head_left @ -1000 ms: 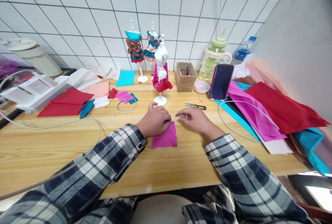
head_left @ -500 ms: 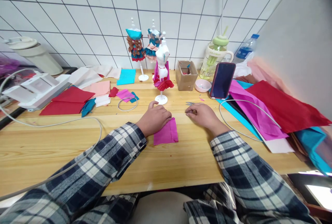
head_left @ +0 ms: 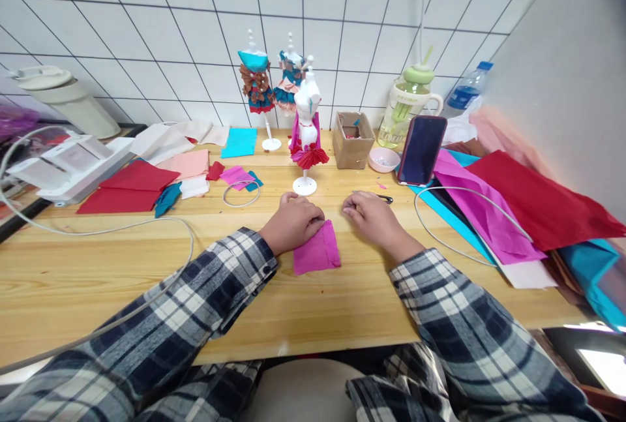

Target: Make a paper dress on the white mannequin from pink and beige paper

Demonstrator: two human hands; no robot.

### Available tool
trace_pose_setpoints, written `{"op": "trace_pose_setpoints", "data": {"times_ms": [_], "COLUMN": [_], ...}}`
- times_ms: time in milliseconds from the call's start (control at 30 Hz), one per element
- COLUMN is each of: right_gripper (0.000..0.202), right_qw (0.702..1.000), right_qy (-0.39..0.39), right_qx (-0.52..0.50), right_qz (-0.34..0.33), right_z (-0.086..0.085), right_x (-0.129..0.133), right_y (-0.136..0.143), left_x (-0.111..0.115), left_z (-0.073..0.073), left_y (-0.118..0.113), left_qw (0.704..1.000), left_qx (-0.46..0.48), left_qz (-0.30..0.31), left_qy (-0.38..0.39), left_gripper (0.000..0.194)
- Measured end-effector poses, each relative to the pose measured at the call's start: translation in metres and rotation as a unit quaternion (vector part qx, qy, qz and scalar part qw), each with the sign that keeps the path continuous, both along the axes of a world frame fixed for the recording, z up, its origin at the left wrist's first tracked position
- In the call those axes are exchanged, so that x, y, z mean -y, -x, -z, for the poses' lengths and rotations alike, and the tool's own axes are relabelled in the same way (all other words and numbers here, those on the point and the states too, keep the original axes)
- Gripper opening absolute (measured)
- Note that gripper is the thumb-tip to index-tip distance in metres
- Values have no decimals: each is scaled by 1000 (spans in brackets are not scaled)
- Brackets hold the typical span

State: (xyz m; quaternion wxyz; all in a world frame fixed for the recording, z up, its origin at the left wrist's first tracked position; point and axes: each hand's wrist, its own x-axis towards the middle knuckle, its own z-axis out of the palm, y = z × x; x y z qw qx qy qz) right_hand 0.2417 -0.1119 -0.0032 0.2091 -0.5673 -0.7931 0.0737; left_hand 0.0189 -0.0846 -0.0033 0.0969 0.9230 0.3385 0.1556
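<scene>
Right hand point(head_left: 374, 216) has moved away from the cloth within the last second, fingers loosely curled, so the left hand point(head_left: 293, 223), half closed, seems to steady the pink cloth point(head_left: 315, 254) alone, flat and partly beneath it; any pinch is unclear. Behind, a cardboard box point(head_left: 350, 150) holds scraps point(head_left: 356, 123), a pink bowl point(head_left: 384, 166) tiny bits point(head_left: 385, 157). Scissors point(head_left: 385, 199) lie mostly hidden by the right hand, perhaps held; I cannot tell.

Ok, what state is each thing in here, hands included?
Magenta cloth, lying flat
Left hand, resting on the cloth
Right hand, fingers curled, apart from the cloth
Black-handled tool, mostly hidden; open or shut unclear
Cardboard box, open-topped
Pink bowl, uncovered
Phone, propped up, screen dark
Green-lidded cup, lid on
Water bottle, capped
Front dress form, upright, partly dressed
</scene>
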Motion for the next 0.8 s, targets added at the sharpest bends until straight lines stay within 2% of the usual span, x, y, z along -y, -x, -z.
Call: {"op": "trace_pose_setpoints", "data": {"times_ms": [100,233,533,600,700,800], "right_gripper": [16,17,19,18,13,8], "right_qw": [999,997,981,986,999,996], "right_qy": [-1,15,17,14,21,57], "right_qx": [-23,59,188,166,44,-49], "right_qz": [22,51,44,32,-10,-56], "right_z": [0,0,3,5,5,4], "right_x": [-3,-5,0,2,3,3], "right_y": [-10,-21,3,6,8,11], "left_x": [-2,-2,-1,-1,0,-1], "left_z": [4,5,4,4,5,6], "left_y": [1,1,0,0,0,0], "left_qw": [1000,1000,1000,1000,1000,1000], "left_qx": [10,16,12,16,21,24], "left_qz": [-4,-4,-4,-4,-7,-8], "left_qy": [10,15,10,9,8,13], "left_gripper": [17,17,17,17,16,15]}}
